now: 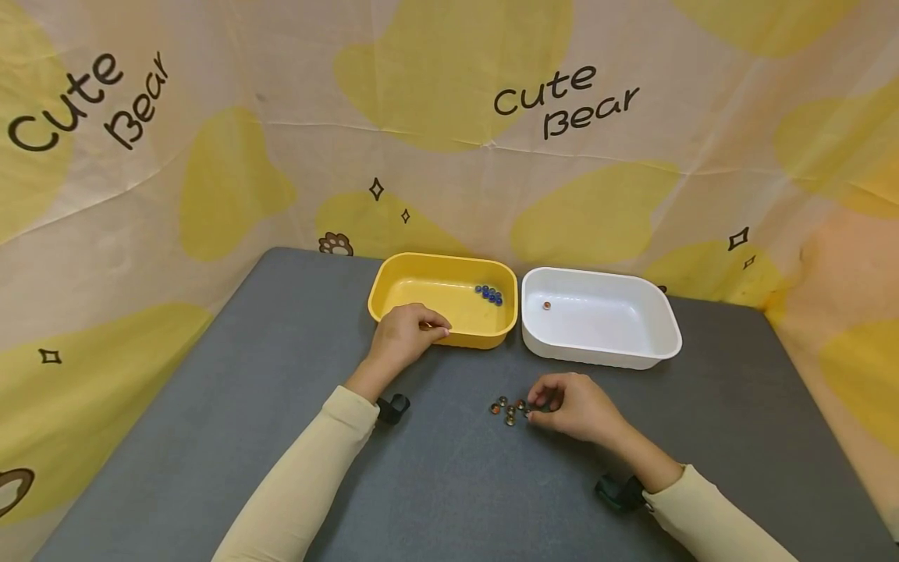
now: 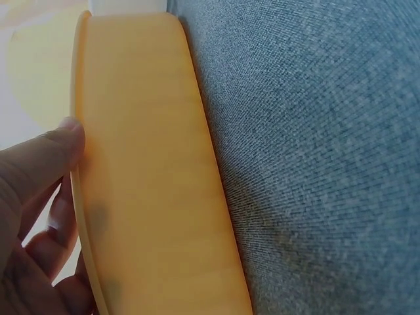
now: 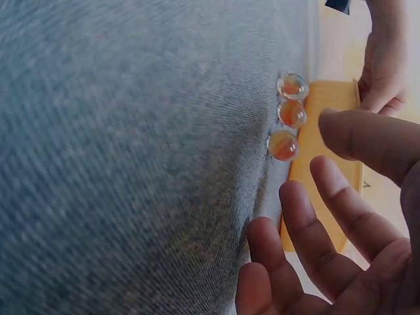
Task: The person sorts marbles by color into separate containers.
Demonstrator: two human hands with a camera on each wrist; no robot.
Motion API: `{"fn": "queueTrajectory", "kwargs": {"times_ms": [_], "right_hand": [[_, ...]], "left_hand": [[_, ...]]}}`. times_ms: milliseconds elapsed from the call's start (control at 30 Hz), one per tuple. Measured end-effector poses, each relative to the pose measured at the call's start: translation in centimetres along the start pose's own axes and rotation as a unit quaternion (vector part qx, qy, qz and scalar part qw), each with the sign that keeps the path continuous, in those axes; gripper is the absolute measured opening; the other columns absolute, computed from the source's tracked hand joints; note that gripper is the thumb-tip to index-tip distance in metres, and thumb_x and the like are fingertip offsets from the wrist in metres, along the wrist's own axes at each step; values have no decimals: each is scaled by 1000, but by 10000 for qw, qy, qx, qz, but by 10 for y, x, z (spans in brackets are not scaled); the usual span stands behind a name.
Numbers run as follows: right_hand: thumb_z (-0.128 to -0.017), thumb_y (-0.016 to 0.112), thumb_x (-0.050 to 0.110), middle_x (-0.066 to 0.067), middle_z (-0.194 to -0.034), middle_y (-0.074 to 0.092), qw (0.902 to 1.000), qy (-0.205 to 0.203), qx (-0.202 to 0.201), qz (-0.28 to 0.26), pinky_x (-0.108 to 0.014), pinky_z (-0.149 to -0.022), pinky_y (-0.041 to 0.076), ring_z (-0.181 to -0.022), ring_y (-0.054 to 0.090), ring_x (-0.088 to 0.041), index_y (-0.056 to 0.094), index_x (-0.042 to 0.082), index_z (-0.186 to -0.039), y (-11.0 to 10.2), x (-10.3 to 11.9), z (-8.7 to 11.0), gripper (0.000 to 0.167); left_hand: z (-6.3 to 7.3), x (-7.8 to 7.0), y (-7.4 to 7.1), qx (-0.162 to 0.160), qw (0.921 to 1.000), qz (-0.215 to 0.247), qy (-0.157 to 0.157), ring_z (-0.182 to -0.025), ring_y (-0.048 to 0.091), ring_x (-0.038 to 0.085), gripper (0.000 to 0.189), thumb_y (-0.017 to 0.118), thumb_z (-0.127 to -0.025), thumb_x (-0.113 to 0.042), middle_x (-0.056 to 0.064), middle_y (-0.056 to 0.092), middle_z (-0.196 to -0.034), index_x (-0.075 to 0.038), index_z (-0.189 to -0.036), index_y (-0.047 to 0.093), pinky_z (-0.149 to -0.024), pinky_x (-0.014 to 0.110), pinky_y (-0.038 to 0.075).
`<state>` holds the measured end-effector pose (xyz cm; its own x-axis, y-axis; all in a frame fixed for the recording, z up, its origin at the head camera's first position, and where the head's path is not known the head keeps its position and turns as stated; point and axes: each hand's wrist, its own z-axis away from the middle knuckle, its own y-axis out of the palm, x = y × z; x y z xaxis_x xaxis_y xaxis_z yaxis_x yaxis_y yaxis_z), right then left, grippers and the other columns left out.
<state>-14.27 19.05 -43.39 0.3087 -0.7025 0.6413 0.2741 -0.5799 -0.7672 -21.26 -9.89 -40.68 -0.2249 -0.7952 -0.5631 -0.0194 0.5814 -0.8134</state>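
My left hand (image 1: 406,337) grips the near rim of a yellow plastic tub (image 1: 485,341). In the left wrist view its thumb (image 2: 71,134) lies on the outer wall, with the other fingers over the inner side. On the grey tabletop, several clear glass marbles (image 1: 510,420) with orange-brown swirls lie in a loose cluster. My right hand (image 1: 579,407) is just right of them, thumb and fingertips close to the nearest marble. The right wrist view shows those fingers (image 3: 298,203) apart, nothing held between them, and three marbles (image 3: 283,146) beyond the fingertips.
Several blue marbles (image 1: 489,295) sit in the yellow tub's right end. Beside it stands a white tub (image 1: 597,355) with one orange marble (image 1: 547,305) at its left. Behind both hangs a patterned cloth (image 1: 449,94). Each wrist wears a black strap (image 1: 395,408).
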Motion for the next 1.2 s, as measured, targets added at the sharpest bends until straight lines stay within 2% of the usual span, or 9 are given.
{"fn": "queueTrajectory", "kwargs": {"times_ms": [200,500,933,1200], "right_hand": [[-73,82,20,8,-76,64,9995,-17,-5,307,-20,-62,44,-67,53,-3,69,20,-82,3,-1,-1,16],[-71,83,20,10,-74,63,9990,82,-5,446,-21,-61,43,-67,54,-3,69,22,-79,6,1,-3,16],[-72,81,15,12,-70,63,9992,141,-15,366,-20,-58,43,-63,53,-1,71,19,-78,7,0,-5,12],[-74,77,9,10,-66,65,9999,11,88,120,-19,-57,45,-60,54,1,73,15,-74,3,-4,-4,7]], "left_hand": [[-1,1,1,24,10000,29,-25,-81,64,12,12,75,-84,-30,-5,71,-93,-23,-92,79,-73,31,51],[-1,0,0,6,10000,25,-21,-80,63,12,12,75,-83,-30,-5,71,-91,-22,-91,79,-73,31,50],[-1,0,0,-12,10000,7,-6,-79,63,12,11,75,-83,-30,-5,71,-90,-23,-91,79,-72,31,50],[-1,2,1,11,10000,18,-46,-80,62,12,12,75,-83,-30,-5,71,-90,-23,-91,79,-73,31,50]]}}
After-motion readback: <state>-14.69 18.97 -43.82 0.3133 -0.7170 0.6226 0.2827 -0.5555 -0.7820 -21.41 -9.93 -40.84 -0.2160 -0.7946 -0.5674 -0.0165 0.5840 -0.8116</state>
